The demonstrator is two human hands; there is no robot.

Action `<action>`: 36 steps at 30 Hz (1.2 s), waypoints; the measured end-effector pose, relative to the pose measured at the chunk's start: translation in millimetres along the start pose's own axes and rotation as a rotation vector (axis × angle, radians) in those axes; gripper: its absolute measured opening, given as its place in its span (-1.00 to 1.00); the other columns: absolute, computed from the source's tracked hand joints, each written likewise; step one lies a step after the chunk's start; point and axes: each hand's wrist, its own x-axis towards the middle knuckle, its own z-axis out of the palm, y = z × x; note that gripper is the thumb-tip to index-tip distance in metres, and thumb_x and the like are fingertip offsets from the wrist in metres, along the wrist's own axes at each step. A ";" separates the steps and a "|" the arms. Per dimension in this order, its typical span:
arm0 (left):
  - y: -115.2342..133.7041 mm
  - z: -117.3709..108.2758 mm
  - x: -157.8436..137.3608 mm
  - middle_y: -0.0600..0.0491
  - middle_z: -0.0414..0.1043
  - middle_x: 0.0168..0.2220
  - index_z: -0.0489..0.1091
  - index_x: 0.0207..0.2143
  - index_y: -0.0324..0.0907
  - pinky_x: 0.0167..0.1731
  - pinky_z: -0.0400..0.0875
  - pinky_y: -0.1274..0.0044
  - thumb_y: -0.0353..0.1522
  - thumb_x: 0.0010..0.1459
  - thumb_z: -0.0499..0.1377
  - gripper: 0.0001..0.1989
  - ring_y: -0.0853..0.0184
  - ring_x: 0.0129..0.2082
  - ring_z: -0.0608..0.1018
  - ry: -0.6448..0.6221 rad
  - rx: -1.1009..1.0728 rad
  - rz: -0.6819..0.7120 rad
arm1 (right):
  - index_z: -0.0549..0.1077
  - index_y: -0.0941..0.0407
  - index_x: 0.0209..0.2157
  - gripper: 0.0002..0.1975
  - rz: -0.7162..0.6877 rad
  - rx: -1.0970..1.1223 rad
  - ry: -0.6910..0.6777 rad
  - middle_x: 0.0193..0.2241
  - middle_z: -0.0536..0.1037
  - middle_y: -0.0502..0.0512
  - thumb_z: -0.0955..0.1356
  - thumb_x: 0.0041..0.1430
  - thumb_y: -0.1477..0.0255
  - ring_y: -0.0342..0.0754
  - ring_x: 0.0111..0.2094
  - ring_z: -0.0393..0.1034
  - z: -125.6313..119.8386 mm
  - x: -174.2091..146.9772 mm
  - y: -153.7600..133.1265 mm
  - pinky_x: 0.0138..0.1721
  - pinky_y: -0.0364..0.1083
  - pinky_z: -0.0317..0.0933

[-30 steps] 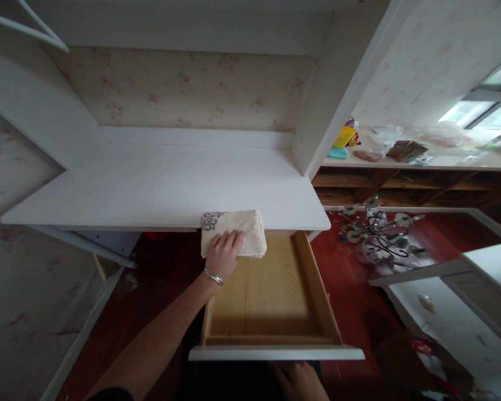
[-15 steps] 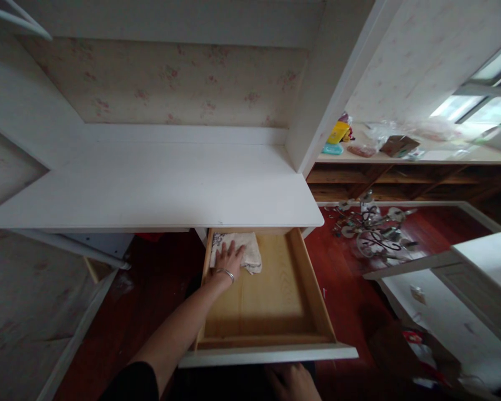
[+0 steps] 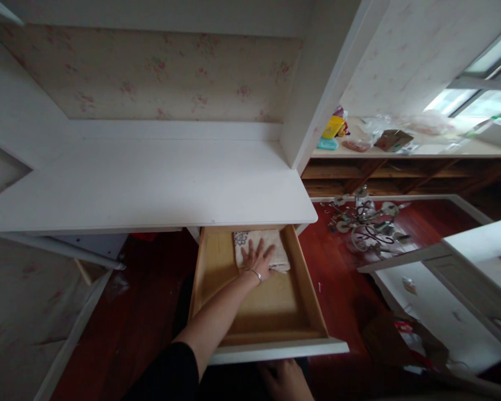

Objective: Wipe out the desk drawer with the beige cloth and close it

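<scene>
Near the centre of the frame, the left hand (image 3: 258, 260) lies palm down on a folded, cream-coloured cloth (image 3: 281, 252), its fingers spread apart over the fabric. The cloth lies inside a pulled-out wooden drawer (image 3: 281, 306), at the end nearest the desk, with bare wood to either side of it; a dark printed pattern shows at its upper left corner. A silvery bracelet (image 3: 258, 274) circles the wrist, and the forearm slants down to a black sleeve (image 3: 167, 373) at the bottom of the frame.

The right hand (image 3: 289, 380) is at the bottom centre, just below the drawer's white front. It is dim and partly hidden there, so I cannot tell how its fingers are set or whether they touch the drawer.

Above the drawer, a white desk (image 3: 162, 189) stretches across to the left edge, with flowered wallpaper (image 3: 171, 78) behind it. Right of centre, a chandelier (image 3: 371, 225) lies on the red floor (image 3: 338, 289). At the upper right, a low shelf unit (image 3: 421, 170) bears a small cardboard box (image 3: 394, 140) and clear plastic wrapping.
</scene>
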 end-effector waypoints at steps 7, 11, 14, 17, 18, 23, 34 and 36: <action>27.5 -2.0 7.9 0.13 -0.52 0.43 -0.19 0.34 0.28 0.12 -0.31 -0.23 0.03 -0.02 0.17 -0.08 -0.32 0.33 -0.38 -0.095 0.027 0.068 | 0.65 0.07 -0.26 -0.63 0.037 0.152 -0.001 -0.21 0.63 0.15 0.22 0.27 0.26 0.10 -0.05 0.47 -4.0 -4.0 -7.1 -0.06 -0.09 0.23; 26.9 4.3 -13.9 0.14 -0.43 0.43 -0.08 0.31 0.32 0.08 -0.15 -0.25 0.07 -0.06 0.18 -0.11 -0.37 0.31 -0.30 -0.132 0.062 0.108 | 0.61 0.10 -0.13 -0.65 0.000 0.243 -0.009 -0.08 0.59 0.16 0.25 0.23 0.29 0.11 0.06 0.38 -8.6 -0.9 -6.4 0.05 -0.05 0.18; 29.6 13.2 -44.2 0.12 -0.37 0.42 0.02 0.28 0.33 -0.01 -0.04 -0.28 0.09 -0.02 0.14 -0.20 -0.42 0.30 -0.26 -0.192 0.081 0.177 | 0.59 0.11 -0.10 -0.66 -0.017 0.288 -0.042 -0.08 0.58 0.16 0.27 0.21 0.32 0.10 0.09 0.34 -9.3 2.5 -3.8 0.12 -0.02 0.12; 36.1 21.1 -74.6 0.11 -0.33 0.42 0.07 0.27 0.32 -0.07 0.04 -0.30 0.11 0.02 0.09 -0.26 -0.44 0.29 -0.24 -0.282 0.077 0.259 | 0.57 0.13 -0.08 -0.65 -0.037 0.305 -0.023 -0.06 0.57 0.17 0.27 0.20 0.33 0.09 0.09 0.34 -8.2 4.4 -2.3 0.13 -0.01 0.12; 38.3 22.4 -82.4 0.10 -0.32 0.42 0.07 0.27 0.32 -0.09 0.07 -0.30 0.11 0.04 0.09 -0.28 -0.44 0.29 -0.23 -0.298 0.073 0.275 | 0.57 0.13 -0.07 -0.65 -0.045 0.307 -0.013 -0.03 0.56 0.17 0.27 0.21 0.33 0.10 0.09 0.34 -7.8 4.7 -2.1 0.13 0.00 0.12; 41.1 19.0 -100.5 0.04 -0.24 0.40 0.08 0.28 0.28 -0.16 0.25 -0.24 -0.08 0.13 0.12 -0.35 -0.42 0.29 -0.17 -0.315 0.090 0.253 | 0.57 0.14 -0.08 -0.64 -0.040 0.331 -0.022 -0.04 0.56 0.18 0.26 0.21 0.31 0.10 0.04 0.39 -7.5 5.0 -2.2 0.08 -0.01 0.17; -36.8 2.2 -149.6 -0.01 -0.07 0.35 0.25 0.18 0.16 0.14 0.19 0.06 -0.15 0.09 0.22 -0.43 -0.16 0.27 0.15 -0.289 0.081 0.067 | 0.59 0.15 -0.16 -0.62 -0.003 0.298 -0.016 -0.14 0.61 0.19 0.23 0.21 0.27 0.11 0.02 0.41 0.4 5.3 3.7 0.06 -0.01 0.19; -51.7 -1.4 -158.8 0.02 -0.09 0.36 0.25 0.18 0.16 0.16 0.18 0.10 -0.16 0.09 0.21 -0.43 -0.11 0.27 0.17 -0.289 0.059 0.036 | 0.60 0.15 -0.17 -0.60 0.003 0.262 -0.011 -0.14 0.60 0.19 0.22 0.22 0.25 0.12 0.02 0.41 2.8 5.6 5.0 0.06 0.00 0.19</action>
